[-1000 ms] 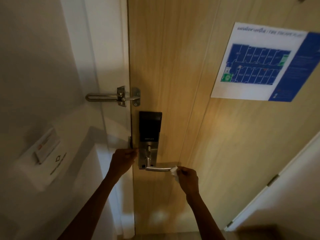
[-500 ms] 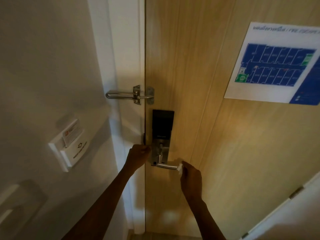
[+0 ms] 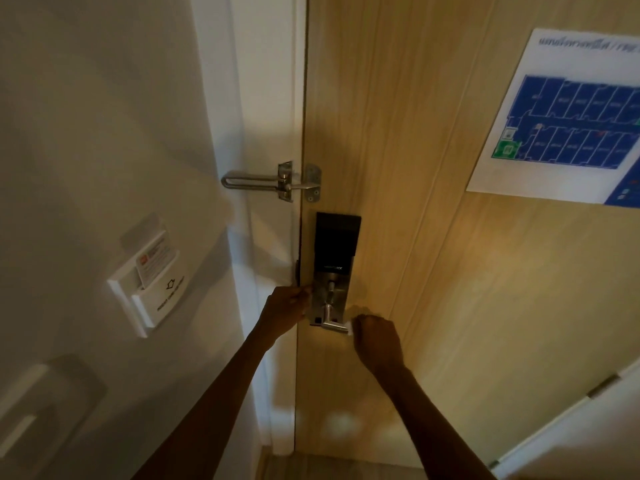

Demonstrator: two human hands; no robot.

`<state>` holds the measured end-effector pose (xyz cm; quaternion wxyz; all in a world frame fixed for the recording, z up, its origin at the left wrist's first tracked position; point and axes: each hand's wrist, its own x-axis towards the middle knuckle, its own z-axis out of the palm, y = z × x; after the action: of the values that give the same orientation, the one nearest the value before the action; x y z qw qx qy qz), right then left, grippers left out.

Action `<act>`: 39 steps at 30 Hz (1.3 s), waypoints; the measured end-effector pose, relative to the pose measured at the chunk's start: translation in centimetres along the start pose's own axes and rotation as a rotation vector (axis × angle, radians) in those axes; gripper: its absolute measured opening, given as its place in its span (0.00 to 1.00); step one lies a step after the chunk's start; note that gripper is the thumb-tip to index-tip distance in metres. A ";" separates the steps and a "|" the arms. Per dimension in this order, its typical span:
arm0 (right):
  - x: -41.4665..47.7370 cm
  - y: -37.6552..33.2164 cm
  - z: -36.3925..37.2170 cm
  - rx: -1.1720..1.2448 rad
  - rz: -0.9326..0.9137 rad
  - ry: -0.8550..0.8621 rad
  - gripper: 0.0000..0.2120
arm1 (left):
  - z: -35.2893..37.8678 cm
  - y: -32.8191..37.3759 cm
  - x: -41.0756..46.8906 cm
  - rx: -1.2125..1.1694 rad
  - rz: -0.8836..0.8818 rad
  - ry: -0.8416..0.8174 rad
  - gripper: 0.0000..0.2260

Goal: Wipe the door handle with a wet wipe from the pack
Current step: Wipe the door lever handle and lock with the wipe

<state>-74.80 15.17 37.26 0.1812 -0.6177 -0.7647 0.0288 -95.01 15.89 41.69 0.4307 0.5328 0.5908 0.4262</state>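
The wet wipe [image 3: 349, 328] shows only as a small white scrap at the free end of the door handle [image 3: 334, 325], bunched in the right hand [image 3: 377, 342]; that hand's fingers are closed on it, pressing it against the tip of the lever. A wipe like this is likely light, limp and damp, so it should fold round the metal readily but slide or bunch if held loosely; a pinch through a folded wad looks the sound hold. The handle is a slim, rigid, polished lever and probably slick when wet; it may swing down under pressure, so the grip should wrap the bar rather than push on its end. The lever springs from a steel plate below the black lock panel [image 3: 337, 239] on the wooden door [image 3: 398, 133]. The left hand [image 3: 285, 311] rests at the door's edge just beside the plate; I cannot tell whether its fingers grip anything. Above hangs a swing-bar door guard [image 3: 277, 181]; a key-card holder [image 3: 152, 278] sits on the wall to the left; a floor plan [image 3: 568, 126] is fixed to the door at upper right.
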 end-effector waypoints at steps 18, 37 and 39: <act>-1.6 -3.7 2.9 0.024 -0.034 0.136 0.10 | -0.6 -0.4 1.9 -0.033 -0.020 -0.048 0.12; -1.1 -3.5 3.7 -0.022 0.132 0.302 0.05 | -1.0 -1.1 1.1 -0.054 0.026 0.007 0.24; -1.2 -5.3 4.3 -0.058 0.045 0.290 0.02 | -0.9 -1.5 0.9 -0.042 0.012 0.006 0.26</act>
<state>-80.88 13.58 34.41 0.2711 -0.6372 -0.7171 -0.0786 -96.36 16.67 40.47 0.4375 0.5259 0.5796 0.4429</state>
